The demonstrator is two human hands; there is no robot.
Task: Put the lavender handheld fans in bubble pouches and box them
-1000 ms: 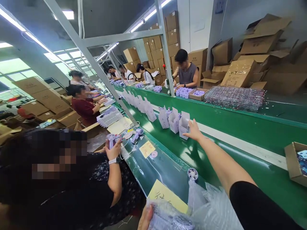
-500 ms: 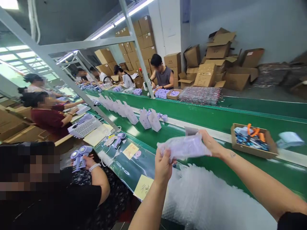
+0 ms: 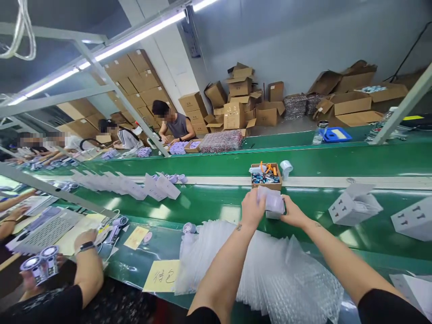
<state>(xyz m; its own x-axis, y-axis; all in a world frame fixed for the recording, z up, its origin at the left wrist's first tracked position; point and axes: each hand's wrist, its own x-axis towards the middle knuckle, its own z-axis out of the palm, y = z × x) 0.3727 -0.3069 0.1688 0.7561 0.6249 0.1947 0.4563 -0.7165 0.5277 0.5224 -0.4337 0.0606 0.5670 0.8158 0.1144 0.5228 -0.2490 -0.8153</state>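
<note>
In front of me, over the belt, my left hand (image 3: 253, 208) is closed on a pale purple packet (image 3: 271, 201) in clear wrap. What is inside the wrap cannot be made out. Just below the packet shows part of a small white box (image 3: 272, 215); my right hand (image 3: 294, 211) grips its right side. The packet stands upright at the box's top, and how far it goes in is hidden. Beneath my forearms lies a fanned pile of clear bubble bags (image 3: 270, 265). A purple handheld fan (image 3: 189, 228) pokes out at the pile's upper left.
A cardboard tray (image 3: 266, 185) of small parts stands behind my hands. White boxes with open flaps (image 3: 353, 209) stand on the green belt (image 3: 303, 234) at right, more at left. At lower left a co-worker's hand (image 3: 29, 279) holds purple fans. A handwritten yellow note (image 3: 162, 275) lies nearby.
My view has swung right. The packet, stretched flat between my hands before, is now upright at the white box. My right hand has come down onto the box's side.
</note>
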